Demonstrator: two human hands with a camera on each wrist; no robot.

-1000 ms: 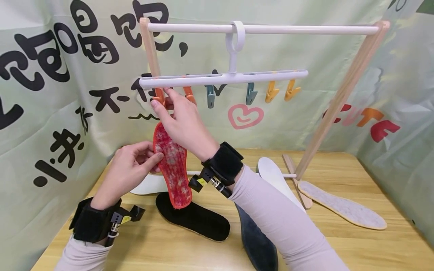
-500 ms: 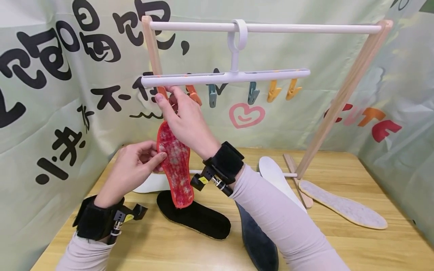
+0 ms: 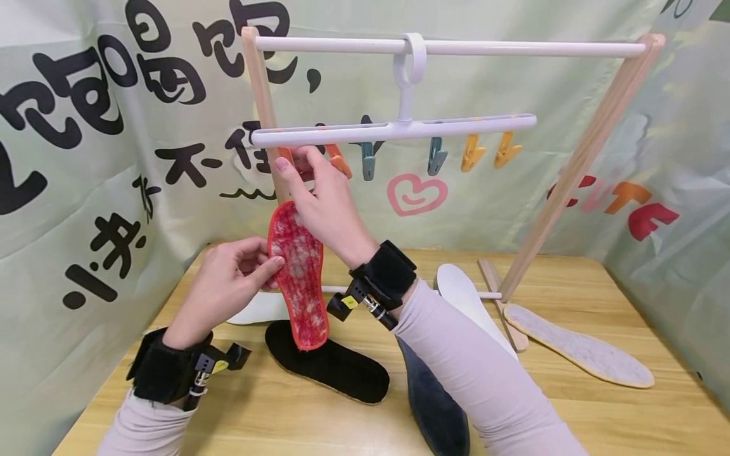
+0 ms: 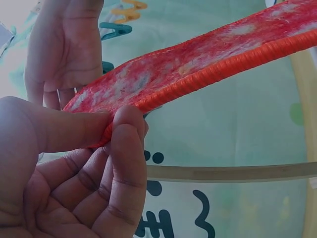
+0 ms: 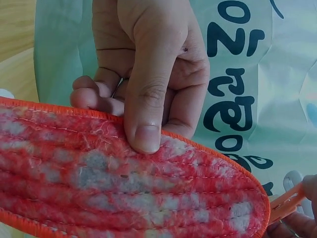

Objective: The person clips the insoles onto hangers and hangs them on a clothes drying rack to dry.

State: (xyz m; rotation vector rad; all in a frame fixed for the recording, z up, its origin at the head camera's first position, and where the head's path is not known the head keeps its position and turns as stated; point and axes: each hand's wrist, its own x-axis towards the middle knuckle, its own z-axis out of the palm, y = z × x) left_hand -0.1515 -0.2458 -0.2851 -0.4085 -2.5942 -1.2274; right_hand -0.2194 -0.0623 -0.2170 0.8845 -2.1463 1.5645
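A red, fuzzy insole (image 3: 299, 278) with an orange-red stitched edge hangs upright below the left end of a white clip hanger (image 3: 399, 130). My left hand (image 3: 225, 278) pinches its left edge between thumb and fingers, plain too in the left wrist view, where the insole (image 4: 198, 62) runs to the upper right. At the hanger's left end my right hand (image 3: 327, 196) pinches an orange clip (image 3: 285, 154). In the right wrist view the clip (image 5: 287, 204) meets the insole's tip; whether it bites the edge I cannot tell.
Another orange clip (image 3: 338, 161), teal clips and yellow clips hang along the hanger. It hooks over the white rod (image 3: 525, 49) of a wooden stand. On the table lie a black insole (image 3: 331, 364), a dark blue one (image 3: 436, 405), white ones and a grey one (image 3: 576, 345).
The hanger has slid a little to the right along the rod. Both hands and the red insole have shifted slightly right too, with their grips kept.
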